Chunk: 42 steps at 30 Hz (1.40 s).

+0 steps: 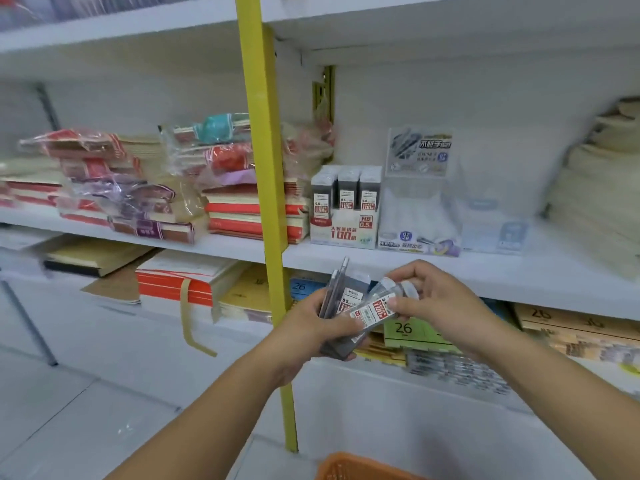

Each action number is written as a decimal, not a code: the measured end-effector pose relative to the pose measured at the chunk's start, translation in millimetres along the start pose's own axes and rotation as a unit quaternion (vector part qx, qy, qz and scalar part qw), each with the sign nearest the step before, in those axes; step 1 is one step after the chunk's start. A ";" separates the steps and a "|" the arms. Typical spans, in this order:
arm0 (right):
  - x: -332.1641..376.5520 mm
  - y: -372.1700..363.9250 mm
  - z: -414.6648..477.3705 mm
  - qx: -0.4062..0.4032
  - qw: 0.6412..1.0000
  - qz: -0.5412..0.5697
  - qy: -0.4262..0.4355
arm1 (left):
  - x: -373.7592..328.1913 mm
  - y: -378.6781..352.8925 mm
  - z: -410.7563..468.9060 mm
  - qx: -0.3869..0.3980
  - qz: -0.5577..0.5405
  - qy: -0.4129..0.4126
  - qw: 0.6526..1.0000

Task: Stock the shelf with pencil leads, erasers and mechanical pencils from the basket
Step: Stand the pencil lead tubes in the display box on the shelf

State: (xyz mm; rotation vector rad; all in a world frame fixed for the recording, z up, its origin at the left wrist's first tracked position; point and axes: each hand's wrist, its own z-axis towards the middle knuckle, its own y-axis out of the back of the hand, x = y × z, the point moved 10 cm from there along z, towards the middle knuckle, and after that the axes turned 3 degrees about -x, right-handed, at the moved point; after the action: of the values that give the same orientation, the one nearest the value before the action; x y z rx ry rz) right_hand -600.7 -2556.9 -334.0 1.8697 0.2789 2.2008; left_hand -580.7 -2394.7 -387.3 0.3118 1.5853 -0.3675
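Sorting pencil leads in front of the white shelf (485,271): the left hand (311,327) grips a bundle of slim grey plastic pencil-lead cases (341,299). Its fingers are curled round their lower halves and its thumb lies across the front, so that the upper ends fan out above the fist. The right hand (436,299) pinches a clear plastic lead case with a red-and-white label (377,310) between thumb and fingertips near its capped upper end. This case lies tilted, its lower end against the bundle.

Both forearms reach forward and inward, meeting just below the shelf edge and above the orange plastic basket (360,467), of which only the rim shows.

By their look, the cases are light, rigid and smooth-walled, hence apt to slide against one another when several are held at once. The leads inside are presumably brittle, so a drop is best avoided. The long flat sides offer the surest hold, with a pinch near mid-length or just below the cap.

The probable destination is the white cardboard display box (344,216) on the shelf, where like cases stand upright in rows, near the yellow metal upright (263,168).
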 end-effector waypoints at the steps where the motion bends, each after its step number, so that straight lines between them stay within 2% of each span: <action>1: 3.6 -2.1 5.6 -0.001 1.000 0.007 0.001 | -2.4 3.1 1.1 0.000 -0.009 -0.006 1.000; 4: 18.8 -2.3 23.5 -0.036 0.998 0.042 0.012 | -15.3 17.0 6.1 -0.009 -0.045 -0.043 0.998; 11: 89.9 -5.2 70.9 -0.112 0.986 0.038 0.114 | -44.1 50.2 24.3 -0.062 -0.144 -0.118 0.981; 14: 109.1 14.3 93.2 -0.161 0.979 0.030 0.119 | -46.1 65.2 31.2 -0.094 -0.161 -0.134 0.973; 16: 131.9 32.9 102.1 -0.201 0.965 0.019 0.165 | -45.3 72.5 34.2 -0.113 -0.174 -0.139 0.968; 18: 160.1 43.2 101.9 -0.232 0.941 -0.026 0.246 | -46.9 75.2 36.7 -0.123 -0.181 -0.146 0.965; 21: 184.5 27.3 98.3 -0.231 0.898 -0.175 0.331 | -50.1 77.6 38.8 -0.140 -0.162 -0.157 0.964; 23: 178.3 7.5 107.4 -0.198 0.883 -0.276 0.324 | -49.9 78.5 39.5 -0.148 -0.156 -0.159 0.964; 28: 144.8 -11.5 132.0 -0.133 0.889 -0.357 0.255 | -47.5 82.3 37.3 -0.161 -0.156 -0.156 0.962; 33: 148.9 -7.1 131.9 -0.198 0.809 -0.475 0.285 | -46.8 84.0 36.0 -0.160 -0.155 -0.148 0.964; 36: 146.0 -6.8 130.9 -0.205 0.783 -0.523 0.265 | -48.2 83.6 35.2 -0.150 -0.162 -0.149 0.964; 38: 147.5 -6.6 116.6 -0.224 0.793 -0.491 0.284 | -49.4 83.3 34.4 -0.146 -0.162 -0.152 0.964; 39: 148.5 -6.5 106.1 -0.234 0.809 -0.449 0.298 | -50.3 82.1 34.3 -0.141 -0.162 -0.154 0.965; 40: 147.6 -7.3 96.3 -0.233 0.833 -0.398 0.307 | -51.3 80.3 34.2 -0.133 -0.162 -0.156 0.965; 42: 137.4 -16.2 86.4 -0.180 0.899 -0.287 0.278 | -53.4 75.0 34.2 -0.115 -0.159 -0.159 0.968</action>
State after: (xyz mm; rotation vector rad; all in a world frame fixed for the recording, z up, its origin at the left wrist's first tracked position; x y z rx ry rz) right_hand -535.6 -2500.7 -195.5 0.7957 0.4212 2.1061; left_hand -515.9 -2339.5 -338.3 -0.1769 1.3414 -0.4502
